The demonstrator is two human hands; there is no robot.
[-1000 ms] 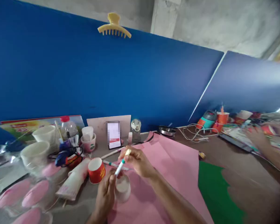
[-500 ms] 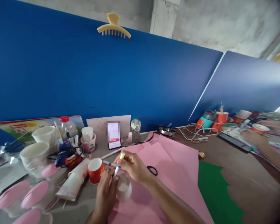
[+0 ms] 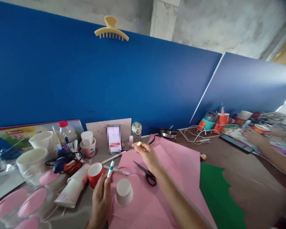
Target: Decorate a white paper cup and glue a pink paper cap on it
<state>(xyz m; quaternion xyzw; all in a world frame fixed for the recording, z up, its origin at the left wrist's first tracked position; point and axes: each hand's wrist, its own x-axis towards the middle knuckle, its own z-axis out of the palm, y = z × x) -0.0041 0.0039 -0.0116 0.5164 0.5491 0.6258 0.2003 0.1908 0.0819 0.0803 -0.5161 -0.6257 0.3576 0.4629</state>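
While a blue partition point(image 3: 109, 79) backs the whole scene, a table point(image 3: 259, 187) runs below it, and on that lies a large pink sheet point(image 3: 178, 171) with a green sheet point(image 3: 219, 190) along its right edge. The right hand point(image 3: 148, 155) is raised over the pink sheet; the left hand point(image 3: 101, 195) sits lower, just beside its left edge. Between them, nearer the person, a white cup point(image 3: 124, 195) rests on the pink sheet, seemingly bottom up, touched by neither hand. A red cup point(image 3: 91, 180) stands just beyond the left hand; whether they touch, I cannot tell. Scissors point(image 3: 146, 172) lie on the pink sheet by the right wrist.

The left hand grasps a marker point(image 3: 110, 171) low on its white barrel, tilted, dark tip uppermost. Smallest is the yellowish piece point(image 3: 139, 143) pinched in the right fingers, well apart from that tip and, I judge, the marker's cap.

The step in hand, then, looks like uncapping. The next move would call for a firm left grip, the bare tip kept clear of cup and paper, and the yellowish piece kept from rolling away.
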